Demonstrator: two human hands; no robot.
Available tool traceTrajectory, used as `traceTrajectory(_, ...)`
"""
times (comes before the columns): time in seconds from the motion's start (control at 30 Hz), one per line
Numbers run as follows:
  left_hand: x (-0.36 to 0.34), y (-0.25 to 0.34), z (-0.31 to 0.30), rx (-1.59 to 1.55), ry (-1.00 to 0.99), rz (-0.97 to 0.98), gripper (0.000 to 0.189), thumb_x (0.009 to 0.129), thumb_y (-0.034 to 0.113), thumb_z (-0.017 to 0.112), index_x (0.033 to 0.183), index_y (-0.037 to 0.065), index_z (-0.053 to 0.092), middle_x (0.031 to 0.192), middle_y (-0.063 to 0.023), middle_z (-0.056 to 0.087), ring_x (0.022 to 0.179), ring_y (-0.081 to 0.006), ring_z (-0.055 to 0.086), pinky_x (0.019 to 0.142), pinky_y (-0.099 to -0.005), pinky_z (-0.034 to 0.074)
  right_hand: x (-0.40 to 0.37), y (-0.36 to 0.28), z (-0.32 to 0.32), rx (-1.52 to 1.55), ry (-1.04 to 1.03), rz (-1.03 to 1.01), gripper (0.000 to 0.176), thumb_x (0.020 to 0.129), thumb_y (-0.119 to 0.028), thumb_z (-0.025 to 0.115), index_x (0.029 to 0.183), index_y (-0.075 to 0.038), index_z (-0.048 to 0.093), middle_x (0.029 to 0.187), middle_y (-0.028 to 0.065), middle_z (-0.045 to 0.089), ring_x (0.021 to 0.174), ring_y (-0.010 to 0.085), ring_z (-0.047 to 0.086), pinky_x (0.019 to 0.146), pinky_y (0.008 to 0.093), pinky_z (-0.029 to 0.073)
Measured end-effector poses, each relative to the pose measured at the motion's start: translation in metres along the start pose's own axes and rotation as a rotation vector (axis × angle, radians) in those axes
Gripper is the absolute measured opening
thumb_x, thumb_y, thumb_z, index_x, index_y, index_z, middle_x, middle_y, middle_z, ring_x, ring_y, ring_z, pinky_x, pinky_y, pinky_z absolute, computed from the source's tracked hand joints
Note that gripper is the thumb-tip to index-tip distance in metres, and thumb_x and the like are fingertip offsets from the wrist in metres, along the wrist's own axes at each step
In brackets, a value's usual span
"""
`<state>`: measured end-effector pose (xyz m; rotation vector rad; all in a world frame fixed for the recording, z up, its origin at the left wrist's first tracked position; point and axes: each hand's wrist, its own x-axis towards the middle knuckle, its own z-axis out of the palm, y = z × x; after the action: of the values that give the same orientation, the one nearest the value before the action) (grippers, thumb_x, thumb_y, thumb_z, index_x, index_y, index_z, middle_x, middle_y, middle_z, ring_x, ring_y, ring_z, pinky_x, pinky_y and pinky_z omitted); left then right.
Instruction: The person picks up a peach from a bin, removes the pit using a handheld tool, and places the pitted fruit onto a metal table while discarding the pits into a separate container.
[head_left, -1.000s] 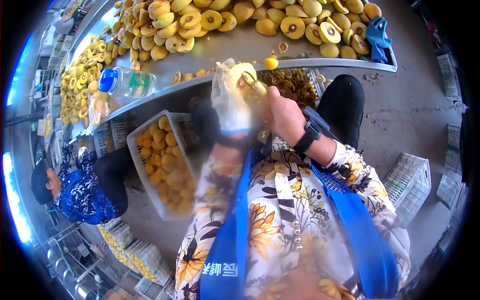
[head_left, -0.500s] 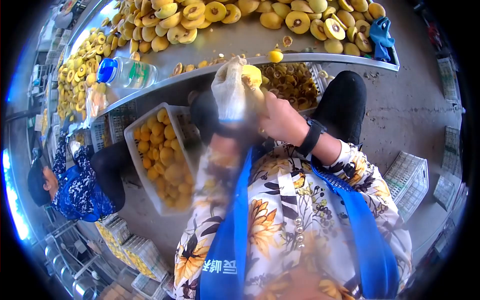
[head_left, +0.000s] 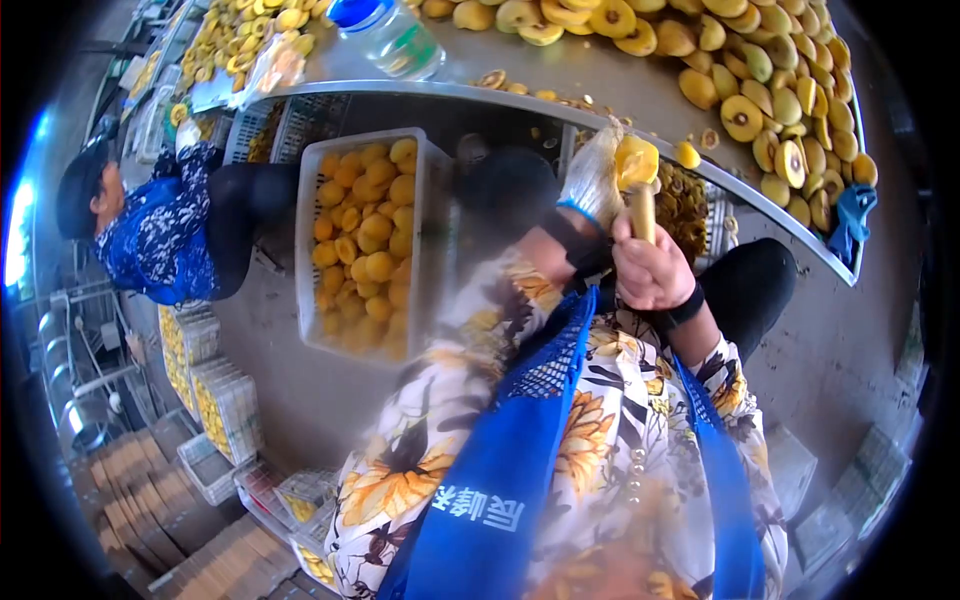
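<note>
My left hand (head_left: 594,180), in a whitish knit glove, is closed around a yellow halved fruit (head_left: 637,160). My bare right hand (head_left: 652,268) grips a tan, stick-like handle (head_left: 643,212) that points up at the fruit; whatever tip it has is hidden. Both hands are close together beside the metal table's rim (head_left: 720,180). On the rim near them lies a small yellow piece (head_left: 688,154). Below the table, just past my right hand, a crate holds dark brown and yellow scraps (head_left: 685,205).
Many halved fruits (head_left: 741,118) and a blue-capped bottle (head_left: 405,50) are on the table. A blue glove (head_left: 853,215) hangs at its right corner. A white bin (head_left: 308,240) of orange fruit stands on the floor at left, beyond it a seated co-worker (head_left: 150,240). Stacked crates (head_left: 225,410) stand lower left.
The view has swung, so table, bin and hands appear farther right. My right hand's handle now shows more clearly, pointing up at the fruit. The fruit is still in my left hand.
</note>
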<state>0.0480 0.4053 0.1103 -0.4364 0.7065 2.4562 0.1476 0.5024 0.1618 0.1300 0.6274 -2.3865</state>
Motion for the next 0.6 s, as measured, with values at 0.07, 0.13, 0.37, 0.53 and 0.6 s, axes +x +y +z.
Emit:
traceTrajectory(0.07, 0.008, 0.017, -0.009, 0.067, 0.088, -0.175, 0.039, 0.09, 0.044, 0.044, 0.093, 0.008, 0.056, 0.073, -0.0057, 0.059, 0.055, -0.0174, 0.056, 0.045, -0.028, 0.044, 0.003, 0.003, 0.006, 0.056, -0.174, -0.129, 0.014, 0.088, -0.011, 0.048, 0.099, -0.008, 0.041, 0.055, -0.0005, 0.037, 0.033, 0.0052, 0.028, 0.029, 0.0194, 0.023)
traceTrajectory(0.13, -0.02, 0.042, -0.01, 0.205, 0.009, -0.147, 0.048, 0.091, 0.051, 0.037, 0.094, 0.007, 0.056, 0.074, -0.006, 0.06, 0.055, -0.0168, 0.056, 0.046, -0.0267, 0.043, 0.001, -0.006, 0.002, 0.085, 0.03, -0.19, 0.014, 0.088, -0.012, 0.048, 0.1, -0.007, 0.041, 0.057, -0.0006, 0.037, 0.034, 0.005, 0.028, 0.03, 0.0198, 0.025)
traceTrajectory(0.37, -0.065, 0.188, -0.117, 0.296, 0.429, 0.298, 0.034, 0.09, 0.04, 0.043, 0.106, 0.011, 0.052, 0.097, -0.0077, 0.058, 0.084, -0.0239, 0.058, 0.062, -0.0367, 0.048, -0.008, -0.004, -0.028, -0.306, 0.617, -0.04, 0.012, 0.086, -0.01, 0.051, 0.094, -0.007, 0.043, 0.058, 0.0001, 0.04, 0.035, 0.0064, 0.031, 0.032, 0.0219, 0.03)
traceTrajectory(0.53, -0.067, 0.238, -0.21, 0.358, 0.72, 0.598, 0.041, 0.082, 0.022, 0.061, 0.114, -0.001, 0.052, 0.105, -0.0102, 0.056, 0.093, -0.0218, 0.056, 0.079, -0.0282, 0.046, 0.013, 0.008, -0.018, -0.472, 0.613, 0.106, 0.011, 0.084, -0.006, 0.051, 0.092, -0.006, 0.044, 0.057, 0.0018, 0.042, 0.034, 0.0073, 0.033, 0.031, 0.0214, 0.029)
traceTrajectory(0.6, -0.053, 0.247, -0.218, 0.585, 0.821, 0.76, 0.036, 0.081, 0.019, 0.062, 0.108, -0.004, 0.056, 0.1, -0.0101, 0.058, 0.09, -0.0195, 0.057, 0.077, -0.0275, 0.046, 0.025, 0.005, -0.009, -0.508, 0.63, 0.116, 0.012, 0.084, -0.006, 0.052, 0.092, -0.004, 0.044, 0.056, 0.0013, 0.043, 0.035, 0.0073, 0.034, 0.032, 0.021, 0.03)
